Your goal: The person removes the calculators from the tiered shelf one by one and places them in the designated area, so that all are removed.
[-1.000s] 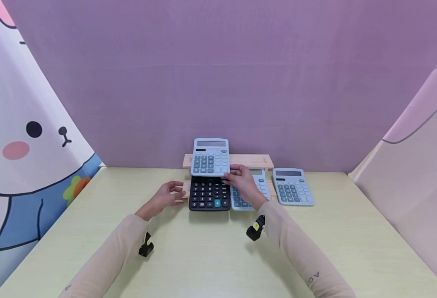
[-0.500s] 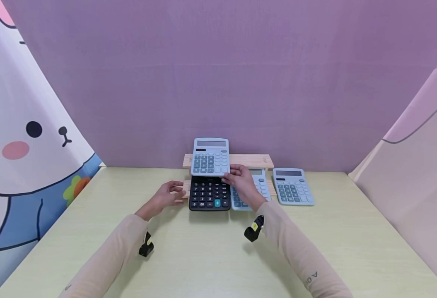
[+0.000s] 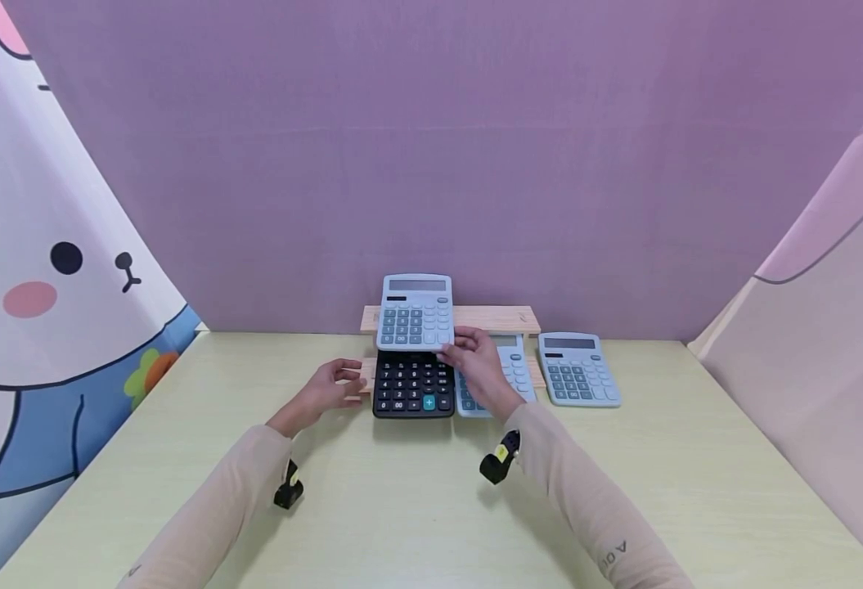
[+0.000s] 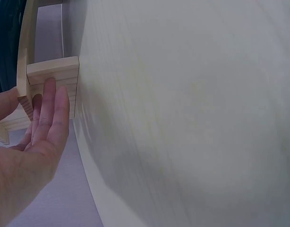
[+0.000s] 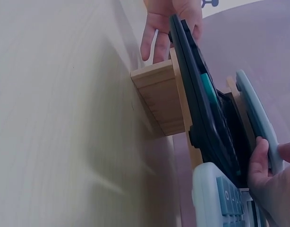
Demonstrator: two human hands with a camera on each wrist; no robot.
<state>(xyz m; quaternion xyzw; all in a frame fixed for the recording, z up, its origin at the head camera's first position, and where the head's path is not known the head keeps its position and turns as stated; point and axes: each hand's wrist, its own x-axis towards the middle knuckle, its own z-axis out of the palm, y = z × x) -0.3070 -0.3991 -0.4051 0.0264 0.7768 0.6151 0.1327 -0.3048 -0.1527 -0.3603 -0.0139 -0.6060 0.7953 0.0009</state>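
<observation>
In the head view my right hand (image 3: 478, 368) pinches the lower right corner of a light blue calculator (image 3: 415, 311). That calculator leans on the upper rail of a wooden rack (image 3: 497, 317), above a black calculator (image 3: 413, 388). The right wrist view shows thumb and fingers on either side of its edge. Behind my right hand, a second light blue calculator (image 3: 515, 368) sits on the lower tier, partly hidden. My left hand (image 3: 324, 393) holds the left end of the rack; in the left wrist view its thumb is at the front rail and its fingers lie along the end piece (image 4: 55, 71).
Right of the rack, another light blue calculator (image 3: 580, 370) sits apart from it. The pale wooden table (image 3: 416, 507) stretches toward me. A purple backdrop (image 3: 431, 164) rises behind, with printed cloth (image 3: 92, 327) at the left.
Almost nothing differs. My right wrist has turned slightly, its camera shifting a little left and down, while the left hand and the calculators keep their places.
</observation>
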